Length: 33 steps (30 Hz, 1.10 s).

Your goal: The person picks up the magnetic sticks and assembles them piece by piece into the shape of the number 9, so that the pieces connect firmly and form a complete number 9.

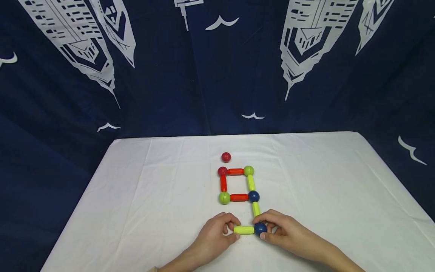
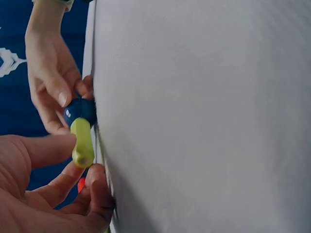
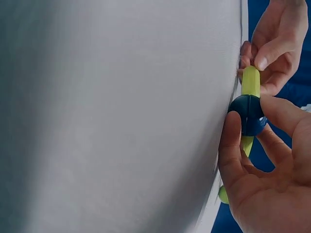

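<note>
My left hand [image 1: 217, 233] pinches the left end of a yellow-green rod [image 1: 244, 230] between thumb and fingers. The rod's other end meets a blue ball [image 1: 260, 229], which my right hand [image 1: 284, 233] grips by its sides. From that ball a second yellow-green rod [image 1: 256, 209] runs up to another blue ball [image 1: 253, 196], the corner of a square of rods and balls. In the left wrist view the held rod [image 2: 82, 143] points toward the camera with the blue ball [image 2: 80, 111] behind it. The right wrist view shows fingertips around the blue ball [image 3: 249, 114].
The square has red rods [image 1: 236, 172] on three sides, a yellow-green rod [image 1: 251, 182] on the right, a red ball [image 1: 222, 171] and green balls [image 1: 224, 198] at corners. A loose red ball [image 1: 225, 157] lies beyond it on the white tablecloth [image 1: 163, 196]. A dark blue curtain [image 1: 204, 83] hangs behind.
</note>
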Each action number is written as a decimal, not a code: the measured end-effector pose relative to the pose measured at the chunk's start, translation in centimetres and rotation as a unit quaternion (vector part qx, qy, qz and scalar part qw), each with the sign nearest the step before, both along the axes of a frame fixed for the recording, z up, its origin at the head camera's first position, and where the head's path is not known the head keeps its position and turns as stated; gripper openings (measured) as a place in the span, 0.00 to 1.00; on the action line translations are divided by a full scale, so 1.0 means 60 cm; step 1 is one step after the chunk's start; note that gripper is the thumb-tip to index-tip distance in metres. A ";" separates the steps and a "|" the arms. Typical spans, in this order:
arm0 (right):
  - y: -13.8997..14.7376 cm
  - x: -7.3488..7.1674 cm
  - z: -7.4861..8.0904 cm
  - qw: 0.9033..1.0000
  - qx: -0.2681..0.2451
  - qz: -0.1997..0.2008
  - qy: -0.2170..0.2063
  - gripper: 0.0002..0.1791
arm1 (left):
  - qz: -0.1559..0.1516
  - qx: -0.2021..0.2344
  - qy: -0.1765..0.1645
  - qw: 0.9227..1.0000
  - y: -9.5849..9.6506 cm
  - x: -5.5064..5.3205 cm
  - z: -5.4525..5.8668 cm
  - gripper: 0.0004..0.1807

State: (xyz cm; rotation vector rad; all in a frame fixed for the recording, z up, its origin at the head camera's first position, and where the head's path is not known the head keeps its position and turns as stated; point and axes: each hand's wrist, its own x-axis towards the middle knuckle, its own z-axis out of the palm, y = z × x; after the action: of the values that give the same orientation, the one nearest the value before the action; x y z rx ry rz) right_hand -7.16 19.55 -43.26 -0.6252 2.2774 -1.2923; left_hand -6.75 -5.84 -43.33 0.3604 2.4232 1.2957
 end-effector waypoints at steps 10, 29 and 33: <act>-0.001 0.005 0.001 1.000 -0.001 -0.005 -0.012 0.17 | 0.006 -0.010 0.091 0.996 -0.048 -0.061 0.022 0.03; 0.001 0.006 0.000 1.000 -0.019 0.002 -0.004 0.17 | 0.116 0.049 0.114 0.986 -0.072 -0.250 -0.006 0.04; 0.002 0.005 -0.002 1.000 -0.024 0.000 -0.008 0.17 | 0.134 0.092 0.095 0.982 -0.057 -0.279 -0.010 0.09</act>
State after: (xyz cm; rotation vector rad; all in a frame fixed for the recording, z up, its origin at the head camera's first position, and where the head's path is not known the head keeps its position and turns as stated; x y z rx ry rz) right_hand -6.84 19.66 -43.38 -0.6281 2.2390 -1.3503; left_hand -23.47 -9.27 -43.90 0.2182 2.5865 1.6779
